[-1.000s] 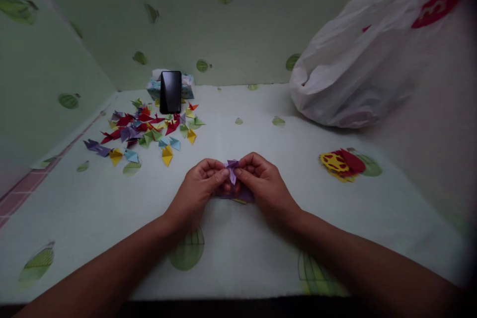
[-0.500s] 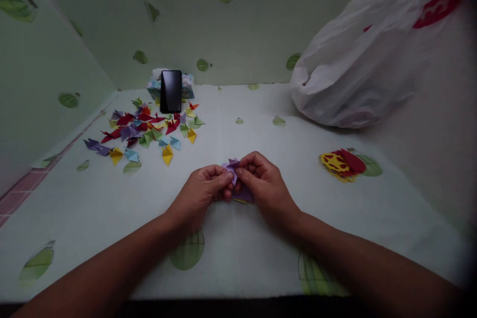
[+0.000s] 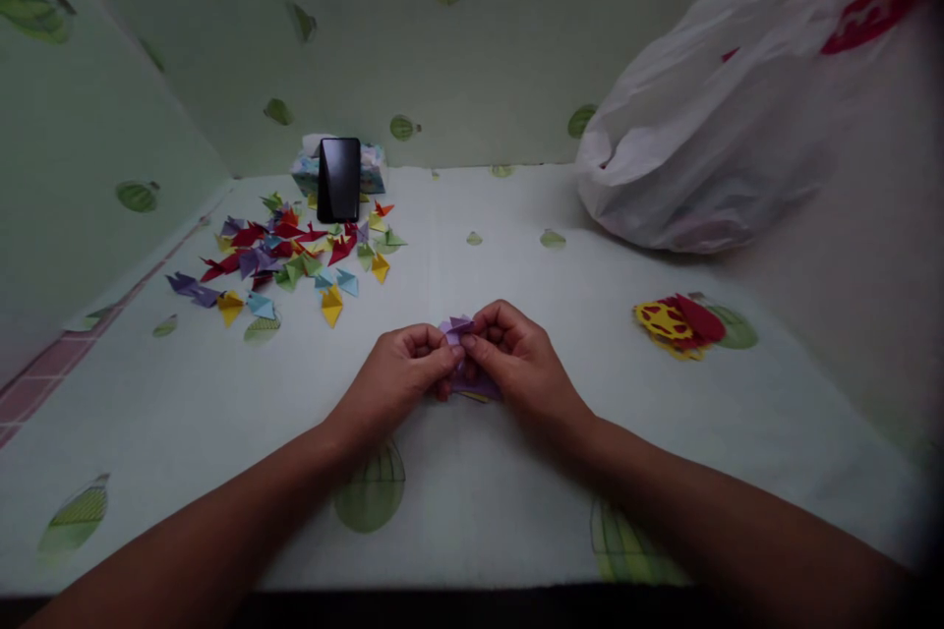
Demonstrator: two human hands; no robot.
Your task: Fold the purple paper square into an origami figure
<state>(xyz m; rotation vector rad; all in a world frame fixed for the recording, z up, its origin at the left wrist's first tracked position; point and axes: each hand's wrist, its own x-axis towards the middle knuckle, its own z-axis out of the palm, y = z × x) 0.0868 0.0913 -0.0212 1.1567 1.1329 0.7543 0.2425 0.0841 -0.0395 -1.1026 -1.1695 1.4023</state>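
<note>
A small folded piece of purple origami paper (image 3: 455,326) is pinched between my two hands above the middle of the table. My left hand (image 3: 408,366) grips its left side between thumb and fingers. On the other side, my right hand (image 3: 516,354) is closed on it, thumb and bent fingertips close to the left thumb. Much of the paper is hidden by the fingers. Right beneath, flat purple paper (image 3: 483,386) with a yellow edge under it lies on the table, partly covered by the hands.
Many-coloured folded paper cranes (image 3: 284,256) are heaped at the back left. A phone (image 3: 339,180) leans on a tissue box (image 3: 375,169) behind them. At the back right sits a white plastic bag (image 3: 685,147); in front of it lie red and yellow paper cut-outs (image 3: 668,322).
My thumbs have come closer together over the purple paper, and its pointed flap now shows less. The things around it have stayed where they were.
</note>
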